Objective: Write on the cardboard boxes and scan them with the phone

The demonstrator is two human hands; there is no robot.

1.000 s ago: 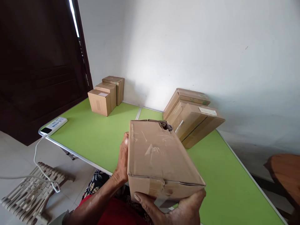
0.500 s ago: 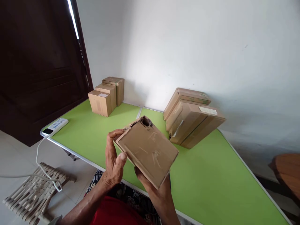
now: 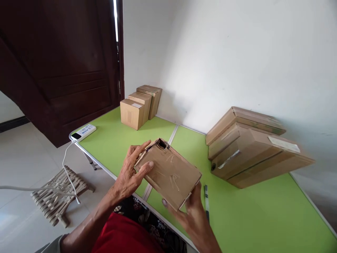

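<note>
Between my two hands is a brown cardboard box [image 3: 170, 172], held tilted above the green table's near edge. One upper corner of it is torn, with a dark hole. My left hand [image 3: 135, 170] grips the left end, thumb on the face towards me and fingers along the top edge. My right hand [image 3: 193, 211] holds the lower right end from beneath; some of its fingers are hidden behind the box. A thin dark-and-white pen-like stick [image 3: 206, 202] lies on the table just right of my right hand.
Several cardboard boxes stand in two groups on the green table [image 3: 263, 211]: smaller boxes [image 3: 131, 114] at the back left, larger boxes [image 3: 252, 154] at the right by the wall. A white power strip [image 3: 84, 133] with a cable lies at the left corner. A woven stool [image 3: 60, 196] stands on the floor.
My view has turned left, so the surroundings sit further right. My left thumb has moved onto the box's face. The pen-like stick now shows beside my right hand.
</note>
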